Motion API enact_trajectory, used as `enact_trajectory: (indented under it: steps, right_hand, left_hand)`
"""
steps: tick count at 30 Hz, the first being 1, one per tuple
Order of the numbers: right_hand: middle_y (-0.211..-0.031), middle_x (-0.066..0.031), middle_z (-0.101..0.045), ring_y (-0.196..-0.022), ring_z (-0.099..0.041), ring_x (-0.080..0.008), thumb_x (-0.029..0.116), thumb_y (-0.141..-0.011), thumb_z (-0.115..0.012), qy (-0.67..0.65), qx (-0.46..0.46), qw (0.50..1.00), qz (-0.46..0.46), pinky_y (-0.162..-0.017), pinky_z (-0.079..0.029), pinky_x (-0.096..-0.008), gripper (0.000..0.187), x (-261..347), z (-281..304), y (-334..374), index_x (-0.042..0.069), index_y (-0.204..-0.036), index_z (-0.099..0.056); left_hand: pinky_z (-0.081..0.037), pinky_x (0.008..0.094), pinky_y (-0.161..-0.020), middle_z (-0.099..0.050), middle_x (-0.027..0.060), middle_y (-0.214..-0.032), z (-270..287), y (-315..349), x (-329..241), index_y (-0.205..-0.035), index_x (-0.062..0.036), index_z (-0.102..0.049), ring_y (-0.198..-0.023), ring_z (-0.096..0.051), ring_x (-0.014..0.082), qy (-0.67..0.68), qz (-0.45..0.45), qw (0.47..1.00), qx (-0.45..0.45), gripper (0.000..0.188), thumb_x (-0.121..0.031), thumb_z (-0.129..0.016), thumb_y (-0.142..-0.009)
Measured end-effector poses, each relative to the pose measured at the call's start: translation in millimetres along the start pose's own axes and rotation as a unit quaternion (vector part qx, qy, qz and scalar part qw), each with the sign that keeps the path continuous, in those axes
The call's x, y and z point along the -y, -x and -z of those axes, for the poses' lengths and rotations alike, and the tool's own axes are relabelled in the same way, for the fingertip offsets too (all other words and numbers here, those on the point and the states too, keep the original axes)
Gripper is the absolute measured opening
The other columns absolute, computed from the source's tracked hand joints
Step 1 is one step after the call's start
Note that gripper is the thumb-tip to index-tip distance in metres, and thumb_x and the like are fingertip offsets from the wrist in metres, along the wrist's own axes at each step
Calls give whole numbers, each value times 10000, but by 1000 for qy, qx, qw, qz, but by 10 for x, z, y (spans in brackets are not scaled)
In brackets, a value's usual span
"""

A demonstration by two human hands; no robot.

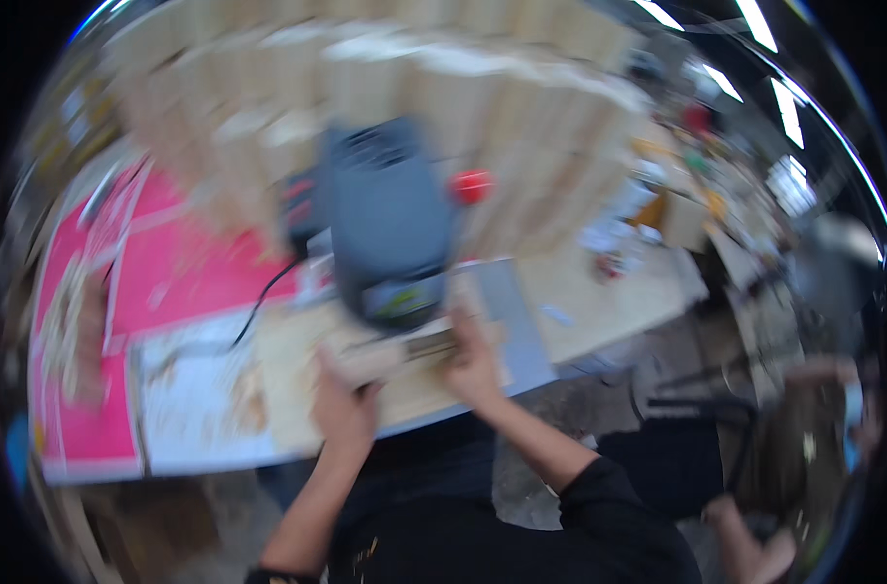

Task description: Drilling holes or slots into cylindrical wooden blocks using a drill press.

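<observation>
A dark grey bench machine (390, 214) with a red knob (472, 186) stands on the table in front of me; it looks like a small drill press, though blur hides its details. Just below its head, a light wooden block (370, 364) lies crosswise between my hands. My left hand (346, 407) is closed around the block's left end. At the other end, my right hand (473, 362) grips the block from the side, fingers pointing away from me. The machine's head covers whatever is beneath it.
Tall stacks of wooden pieces (521, 107) rise behind the machine. Thin wood strips (69, 326) lie on pink sheeting (185, 282) at left, near a black cable (258, 307). Right of the table are a black chair (672, 457) and another person's arm (745, 545).
</observation>
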State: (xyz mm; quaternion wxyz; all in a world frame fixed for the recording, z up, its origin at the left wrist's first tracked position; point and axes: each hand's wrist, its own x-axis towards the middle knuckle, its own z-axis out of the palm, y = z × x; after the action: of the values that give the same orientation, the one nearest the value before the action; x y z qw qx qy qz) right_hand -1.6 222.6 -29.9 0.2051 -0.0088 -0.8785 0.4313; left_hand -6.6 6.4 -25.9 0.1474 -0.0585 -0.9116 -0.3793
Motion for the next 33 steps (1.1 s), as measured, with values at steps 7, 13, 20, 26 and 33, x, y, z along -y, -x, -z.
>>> enact_trajectory:
  steps: [7, 13, 20, 26, 33]
  right_hand:
    - [-1458, -284, -469, -1363, -458, -406, 75, -798, -535, -101, 48, 994, 12, -1121, -380, -430, 583, 578, 549, -581, 19, -1378, -514]
    - [-989, -46, -603, -946, -538, -100, 357, -1014, -579, -443, 35, 895, 49, -836, -456, -280, 377, 1614, 872, -1531, 5, -1146, -597]
    - [-994, -61, -696, -937, -578, -273, 97, -857, -689, -125, -65, 927, 347, -874, -447, -402, 43, 1082, 752, -482, 81, -897, -690]
    - [-1235, -79, -679, -1009, -602, -286, 80, -819, -695, -2, -73, 909, 410, -864, -453, -418, 121, 551, 537, -365, 74, -939, -714]
    - [-878, -106, -608, -771, -584, -276, 117, -922, -634, -166, -96, 941, 279, -724, -457, -383, 136, 1603, 865, -1163, 31, -1027, -627]
  left_hand:
    - [-484, 461, -950, -593, 313, -1274, 168, 44, -204, -1564, -20, -172, -1147, -599, 472, 3, 70, 997, 11, 1051, -147, -831, -754]
    - [-513, 460, -893, -612, 315, -1237, 198, -5, -222, -1565, -32, -163, -1076, -634, 474, -4, 49, 999, -2, 1063, -147, -834, -750]
    - [-557, 445, -804, -644, 290, -1169, 172, 10, -220, -1561, -37, -174, -948, -690, 434, 30, 38, 999, -20, 1053, -138, -834, -747]
    - [-571, 431, -785, -655, 265, -1163, 176, 17, -214, -1564, -36, -165, -946, -700, 417, 1, 9, 999, -32, 1061, -125, -838, -748]
    - [-489, 471, -944, -568, 320, -1316, 19, 12, -200, -1578, -57, -137, -1149, -594, 477, -2, 8, 1000, -19, 1102, -118, -838, -729]
